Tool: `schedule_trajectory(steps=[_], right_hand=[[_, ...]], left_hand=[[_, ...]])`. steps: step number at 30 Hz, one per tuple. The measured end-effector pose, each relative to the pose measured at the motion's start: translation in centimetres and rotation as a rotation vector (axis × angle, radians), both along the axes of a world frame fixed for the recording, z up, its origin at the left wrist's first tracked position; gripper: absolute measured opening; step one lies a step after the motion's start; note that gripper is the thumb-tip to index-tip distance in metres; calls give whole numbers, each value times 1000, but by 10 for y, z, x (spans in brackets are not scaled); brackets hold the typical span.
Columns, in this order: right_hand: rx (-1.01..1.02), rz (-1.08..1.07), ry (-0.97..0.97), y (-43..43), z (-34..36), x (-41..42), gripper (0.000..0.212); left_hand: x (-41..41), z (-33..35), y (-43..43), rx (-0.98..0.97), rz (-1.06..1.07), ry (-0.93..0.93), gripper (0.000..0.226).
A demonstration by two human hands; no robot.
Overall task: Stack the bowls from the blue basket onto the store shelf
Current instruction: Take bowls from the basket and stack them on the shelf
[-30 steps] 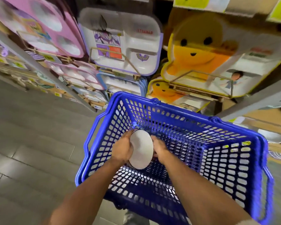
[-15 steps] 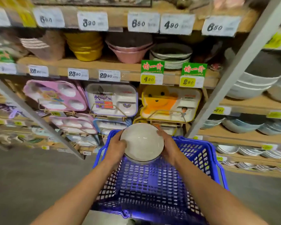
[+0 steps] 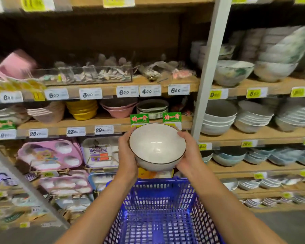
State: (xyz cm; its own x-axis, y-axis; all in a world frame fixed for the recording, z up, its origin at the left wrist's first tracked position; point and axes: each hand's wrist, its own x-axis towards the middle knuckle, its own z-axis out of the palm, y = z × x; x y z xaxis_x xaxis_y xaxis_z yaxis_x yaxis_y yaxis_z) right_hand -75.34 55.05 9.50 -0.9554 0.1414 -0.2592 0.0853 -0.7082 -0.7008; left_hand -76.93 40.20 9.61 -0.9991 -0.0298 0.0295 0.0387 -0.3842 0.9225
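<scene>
Bowl (image 3: 157,147): white, thin dark rim, held in the air in front of the shelving, above the far end of the blue basket (image 3: 148,180) and not touching it. Its mouth is tilted toward the camera.

Grip: left hand (image 3: 128,152) cups the left wall and right hand (image 3: 188,154) cups the right wall. The fingers of both curl under the bowl, and the right thumb is at the rim.

Basket sits low centre, between the forearms, showing its mesh floor and walls.

Right of the grey post (image 3: 206,76), stacks of grey-white bowls (image 3: 218,118) sit on a wooden shelf (image 3: 253,136), about level with the held bowl.

Left bay has a yellow bowl stack (image 3: 81,109) and a pink bowl stack (image 3: 119,110), with pink divided trays (image 3: 49,154) below. White price tags (image 3: 127,91) line the shelf edges. The frame edges are blurred.
</scene>
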Motion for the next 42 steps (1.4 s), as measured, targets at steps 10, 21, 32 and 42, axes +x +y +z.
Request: schedule_trajectory(steps=[10, 21, 32, 42], right_hand=[[52, -63, 95, 125, 49, 53, 29], [252, -132, 196, 277, 85, 102, 37], [340, -363, 282, 327, 100, 84, 40], [352, -433, 246, 346, 139, 7, 35]], left_hand=[[32, 51, 128, 96, -45, 48, 36], [68, 94, 284, 182, -141, -34, 34], [55, 124, 351, 173, -112, -121, 40], [-15, 144, 373, 210, -112, -86, 35]])
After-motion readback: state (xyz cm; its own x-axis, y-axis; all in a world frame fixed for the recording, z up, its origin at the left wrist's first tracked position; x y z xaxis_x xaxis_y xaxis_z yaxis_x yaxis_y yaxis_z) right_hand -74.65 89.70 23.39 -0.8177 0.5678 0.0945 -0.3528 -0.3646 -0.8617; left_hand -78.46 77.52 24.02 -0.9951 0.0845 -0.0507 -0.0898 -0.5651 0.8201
